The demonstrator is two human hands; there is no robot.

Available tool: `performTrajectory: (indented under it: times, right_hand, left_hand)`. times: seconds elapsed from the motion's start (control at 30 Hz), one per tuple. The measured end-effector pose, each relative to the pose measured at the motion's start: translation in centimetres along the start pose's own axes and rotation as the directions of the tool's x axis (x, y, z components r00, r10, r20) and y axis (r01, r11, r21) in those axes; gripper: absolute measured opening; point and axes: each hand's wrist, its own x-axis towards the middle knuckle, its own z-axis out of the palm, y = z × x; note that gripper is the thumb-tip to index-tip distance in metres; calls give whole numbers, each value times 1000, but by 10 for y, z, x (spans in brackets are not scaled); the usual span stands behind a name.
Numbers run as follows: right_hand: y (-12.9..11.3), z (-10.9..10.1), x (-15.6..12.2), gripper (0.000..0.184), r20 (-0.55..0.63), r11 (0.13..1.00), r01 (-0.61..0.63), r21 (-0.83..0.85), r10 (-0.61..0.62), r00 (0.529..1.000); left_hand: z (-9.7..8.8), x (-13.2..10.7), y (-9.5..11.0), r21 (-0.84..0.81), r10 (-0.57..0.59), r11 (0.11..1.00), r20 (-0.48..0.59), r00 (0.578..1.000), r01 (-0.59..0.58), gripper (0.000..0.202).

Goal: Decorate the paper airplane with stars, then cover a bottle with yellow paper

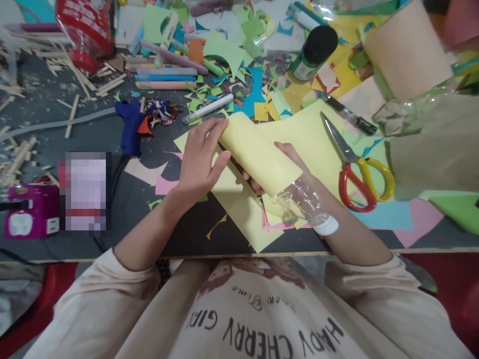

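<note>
"Dark table, crowded with paper scraps toward its far side, and you're working close to its near edge. What are your hands doing?"

"My right hand is curled in from underneath, thumb on one side and fingertips on the other, closed on the clear bottle through its yellow wrap. My left hand rests its bent fingertips on the wrap's far end, thumb out to the side, gripping nothing as far as I can see."

"Where is the bottle, exactly?"

"Aslant over the near part of the table, its neck and white cap poking out of the wrap toward the near edge and to the right. Whether the paper's edges meet underneath, I can't tell."

"Which step is that?"

"I'd call it fitting the paper round the bottle. To my mind the next move calls for my left hand drawing the paper snug and pinning any overlap, my right stopping the bottle turning."

"And what's around you?"

"Yellow sheets lie flat beneath. Scissors are to the right, tips toward the far side; a blue glue gun is off to the left."
</note>
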Motion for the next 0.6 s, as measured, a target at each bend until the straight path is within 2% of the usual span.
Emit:
performTrajectory:
  times: [0.1,0.27,0.47,0.6]
  right_hand:
    - [-1,4,-1,52,-34,1000,-8,0,8,999]
    - [-5,11,-1,53,-123,999,-31,-8,30,992]
    - [-5,15,-2,39,-202,998,52,27,-45,978]
    - [-2,18,-9,34,-308,991,129,22,-116,944]
  left_hand:
    - [1,-1,1,35,26,999,-32,999,-25,56]
    - [3,-4,14,50,159,986,-36,987,-157,51]
    - [5,-8,44,52,310,950,-70,948,-307,43]
    - [3,-8,57,2,425,905,-53,904,-426,43]
